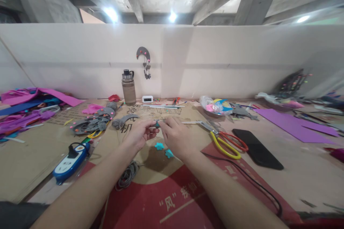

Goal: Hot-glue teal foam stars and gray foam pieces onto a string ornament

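We find the small teal piece (157, 124) between the two hands, above the cardboard (152, 170), on the far side of two blue cutouts (159, 146). The left hand (141, 134) pinches it between thumb and finger; the right hand (176, 137) has fingers curled against it, their grip hidden. We judge it light, soft, easily creased, best held by its edges.

Bottle (129, 91) left of clock (147, 99), both before wall (215, 48) | crescent (143, 52) on wall, above clock | cutouts (159, 146) on cardboard (150, 169), right of coil (128, 176) | power strip (68, 166) left of coil | scissors (214, 140) right of cutouts | phone (258, 149) right of scissors | bowl (214, 114) behind scissors
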A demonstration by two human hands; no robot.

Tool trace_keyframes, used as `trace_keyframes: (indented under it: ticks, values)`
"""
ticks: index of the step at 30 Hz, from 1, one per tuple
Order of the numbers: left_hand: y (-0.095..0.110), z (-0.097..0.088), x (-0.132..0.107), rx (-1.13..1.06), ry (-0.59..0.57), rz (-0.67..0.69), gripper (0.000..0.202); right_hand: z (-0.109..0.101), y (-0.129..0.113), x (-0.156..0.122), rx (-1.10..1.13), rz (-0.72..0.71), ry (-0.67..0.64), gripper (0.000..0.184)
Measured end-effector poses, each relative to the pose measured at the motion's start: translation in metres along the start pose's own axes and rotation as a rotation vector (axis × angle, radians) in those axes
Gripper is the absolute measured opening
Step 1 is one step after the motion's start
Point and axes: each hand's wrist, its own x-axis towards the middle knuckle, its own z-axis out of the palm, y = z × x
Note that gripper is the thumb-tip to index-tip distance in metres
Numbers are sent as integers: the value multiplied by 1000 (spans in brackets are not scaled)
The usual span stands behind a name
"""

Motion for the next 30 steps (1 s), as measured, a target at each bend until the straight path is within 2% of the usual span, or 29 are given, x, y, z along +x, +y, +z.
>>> trace_keyframes:
  ticks: [4,10,16,20,22,25,28,30]
  values:
    - [1,1,-1,11,-19,30,4,7,-3,-2,105,-8,23,26]
    - [-3,-3,4,45,2,77,9,13,-4,-3,385,98,41,26]
    - [-3,-9,9,118,27,158,20,4,-8,0,740,253,17,19]
    - [2,-12,10,129,75,260,23,-2,4,3,860,398,31,27]
    - [5,-15,12,124,92,310,24,-1,15,4,817,467,38,29]
    - [10,-19,14,137,101,379,26,8,33,2,532,543,-14,29]
    - [14,-22,14,134,115,433,26,24,41,-7,213,621,-227,24]
    - [16,-22,13,120,123,456,26,35,40,-14,100,640,-321,21]
